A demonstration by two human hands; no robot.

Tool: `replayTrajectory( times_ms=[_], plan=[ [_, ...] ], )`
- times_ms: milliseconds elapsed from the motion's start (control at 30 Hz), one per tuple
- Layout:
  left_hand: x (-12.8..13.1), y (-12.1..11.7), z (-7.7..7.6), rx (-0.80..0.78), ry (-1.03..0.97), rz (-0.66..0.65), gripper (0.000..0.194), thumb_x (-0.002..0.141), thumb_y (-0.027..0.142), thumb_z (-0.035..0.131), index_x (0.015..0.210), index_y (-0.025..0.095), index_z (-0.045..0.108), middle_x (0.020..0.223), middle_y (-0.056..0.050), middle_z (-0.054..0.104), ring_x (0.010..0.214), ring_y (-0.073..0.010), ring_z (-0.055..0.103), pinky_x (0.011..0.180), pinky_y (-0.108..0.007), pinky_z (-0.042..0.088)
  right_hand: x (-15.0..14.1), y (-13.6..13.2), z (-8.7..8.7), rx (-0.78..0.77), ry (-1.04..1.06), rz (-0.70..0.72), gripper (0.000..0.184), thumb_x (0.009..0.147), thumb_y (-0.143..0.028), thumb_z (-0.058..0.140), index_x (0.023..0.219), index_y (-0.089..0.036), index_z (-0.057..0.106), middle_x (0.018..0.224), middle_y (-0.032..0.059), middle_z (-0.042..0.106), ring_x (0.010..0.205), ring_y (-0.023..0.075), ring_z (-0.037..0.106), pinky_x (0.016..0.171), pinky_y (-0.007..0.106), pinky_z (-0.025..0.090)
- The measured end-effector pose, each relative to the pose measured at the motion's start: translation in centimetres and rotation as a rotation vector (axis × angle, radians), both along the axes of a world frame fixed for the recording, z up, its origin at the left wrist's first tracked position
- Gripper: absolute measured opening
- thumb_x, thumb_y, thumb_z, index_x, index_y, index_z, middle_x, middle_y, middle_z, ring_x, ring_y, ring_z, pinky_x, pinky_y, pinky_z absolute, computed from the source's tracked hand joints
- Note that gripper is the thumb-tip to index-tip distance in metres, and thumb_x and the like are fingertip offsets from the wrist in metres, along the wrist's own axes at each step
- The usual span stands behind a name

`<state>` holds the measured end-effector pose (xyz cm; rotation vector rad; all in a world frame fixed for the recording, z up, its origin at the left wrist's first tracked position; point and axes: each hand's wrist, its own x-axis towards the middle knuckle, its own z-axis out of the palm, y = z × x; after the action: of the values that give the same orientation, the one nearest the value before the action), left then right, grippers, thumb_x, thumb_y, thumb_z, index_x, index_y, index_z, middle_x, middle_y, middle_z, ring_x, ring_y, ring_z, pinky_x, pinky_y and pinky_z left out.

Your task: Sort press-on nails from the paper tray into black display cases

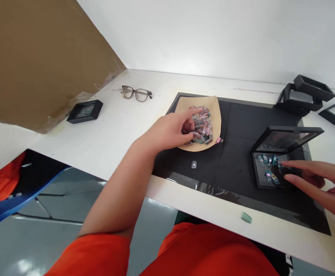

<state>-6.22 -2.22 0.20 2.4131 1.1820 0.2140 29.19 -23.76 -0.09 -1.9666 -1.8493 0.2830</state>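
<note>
Teal nail tips [264, 158] already lie in the open case [291, 142] by my right hand [327, 182] while packets [205, 125] remain heaped beneath my left hand [170, 129], thumbs and forefingers apart.

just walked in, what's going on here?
A person's left hand is over small pieces in a paper tray; whether it grips any is unclear. The right hand, thumb and index finger apart, is at an open black case of decorated nail tips. A grey piece lies loose on the black mat, a green one on the white table.
</note>
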Motion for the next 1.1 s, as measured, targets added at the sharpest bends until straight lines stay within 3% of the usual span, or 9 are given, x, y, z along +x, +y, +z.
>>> replayTrajectory(
  times_ms=[633,867,1000,1100],
  plan=[
    [-0.2,-0.4,0.2,0.129,-0.253,0.02,0.062,0.093,0.041,0.067,0.152,0.023,0.067,0.104,-0.004,0.078,0.097,-0.0222,0.073,0.091,-0.035,0.059,0.3,-0.3,0.0,-0.027,-0.013,-0.022,0.082,0.088,-0.1,0.049,0.107,-0.033,0.093,0.063,0.0025,0.069,0.037,0.0132,0.044,0.034,0.029,0.042],
    [0.5,-1.1,0.0,0.075,-0.463,-0.021,0.055,0.091,0.041,0.078,0.142,0.021,0.075,0.097,-0.003,0.08,0.093,-0.0212,0.076,0.097,-0.039,0.064,0.1,-0.1,-0.1,-0.012,-0.011,-0.007,0.082,0.09,-0.099,0.048,0.105,-0.032,0.093,0.061,0.002,0.069,0.036,0.0126,0.044,0.034,0.028,0.042],
    [1.3,-1.8,-0.3,-0.078,-0.64,-0.118,0.051,0.089,0.034,0.081,0.137,0.019,0.076,0.094,-0.004,0.082,0.096,-0.0224,0.08,0.093,-0.038,0.067,-0.2,0.0,0.2,0.031,-0.01,0.009,0.079,0.091,-0.097,0.051,0.104,-0.032,0.093,0.06,0.0008,0.069,0.034,0.0117,0.044,0.031,0.027,0.041],
    [1.6,-2.4,-0.3,-0.163,-0.665,-0.148,0.046,0.089,0.041,0.085,0.131,0.024,0.079,0.094,-0.004,0.083,0.097,-0.0242,0.082,0.089,-0.04,0.069,-0.3,0.1,0.5,0.029,-0.004,-0.002,0.08,0.089,-0.098,0.052,0.102,-0.031,0.094,0.061,0.0011,0.07,0.036,0.0121,0.046,0.032,0.026,0.042]
  ],
)
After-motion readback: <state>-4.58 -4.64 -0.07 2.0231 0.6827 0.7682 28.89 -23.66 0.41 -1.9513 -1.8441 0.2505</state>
